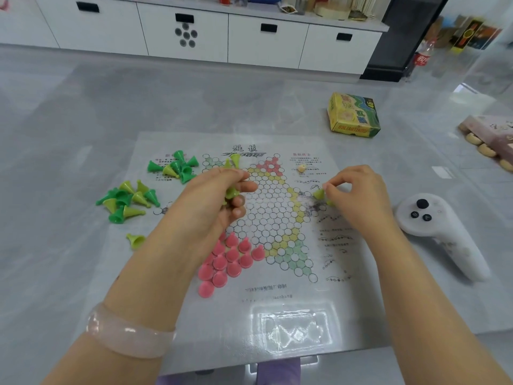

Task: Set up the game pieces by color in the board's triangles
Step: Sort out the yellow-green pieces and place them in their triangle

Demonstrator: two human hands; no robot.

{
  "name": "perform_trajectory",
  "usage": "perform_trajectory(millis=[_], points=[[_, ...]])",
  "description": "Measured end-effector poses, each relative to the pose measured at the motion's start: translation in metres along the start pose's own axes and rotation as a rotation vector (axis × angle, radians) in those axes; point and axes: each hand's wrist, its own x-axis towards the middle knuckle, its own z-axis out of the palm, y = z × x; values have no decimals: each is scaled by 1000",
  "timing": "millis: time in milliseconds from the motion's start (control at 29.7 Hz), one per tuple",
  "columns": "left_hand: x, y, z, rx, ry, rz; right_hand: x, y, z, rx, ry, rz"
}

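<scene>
- My left hand (222,195) hangs over the board (249,307) near its middle, fingers curled round a small bunch of yellow-green pieces (231,192); one tip pokes up above my knuckles.
- My right hand (358,190) is at the board's right side, pinching one yellow-green piece (319,193) between thumb and fingertips, right over the triangle there; a second seems to lie just under my fingers.
- The pink pieces (230,259) already stand packed in the near-left triangle.
- Loose green and yellow-green pieces lie in two heaps (126,201) by the board's left edge, one (135,240) alone nearer me; most lie tipped over.
- The far pink triangle (270,165) and the near-right green triangle (298,259) are bare.
- I judge these pieces light, hard, hollow plastic cones: smooth, quick to roll or topple. Best taken by the narrow top with thumb and forefinger and set base-down on a circle.
- The board looks like a thin sheet, so a nudge could shift it and knock the standing pink ones.
- A box (352,115) sits at the table's far right, a controller (438,229) to the right.
</scene>
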Motion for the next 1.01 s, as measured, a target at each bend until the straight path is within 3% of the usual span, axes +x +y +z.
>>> perform_trajectory(millis=[1009], points=[[1, 1, -3, -2, 11, -1, -4, -3, -1, -60, -18, -15]])
